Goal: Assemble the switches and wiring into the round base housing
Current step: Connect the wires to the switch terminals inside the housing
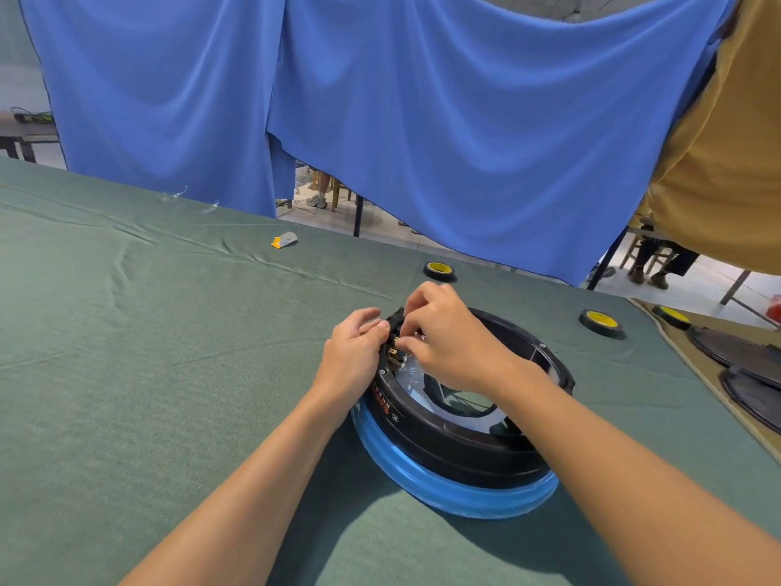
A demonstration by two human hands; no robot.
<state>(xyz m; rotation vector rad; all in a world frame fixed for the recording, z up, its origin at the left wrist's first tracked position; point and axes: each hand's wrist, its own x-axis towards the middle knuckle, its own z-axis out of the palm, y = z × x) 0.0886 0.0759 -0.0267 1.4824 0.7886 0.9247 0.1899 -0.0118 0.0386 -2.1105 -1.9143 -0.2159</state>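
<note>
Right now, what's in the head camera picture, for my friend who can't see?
The left hand and right hand pinch a small black switch at the rim of a round black base with a blue edge. It sits on a green tablecloth, tape rolls beyond, a blue curtain behind.

Workshop, green-clothed bench (148, 332), tape rolls (439, 271), blue partition drapes (422, 120)
</note>
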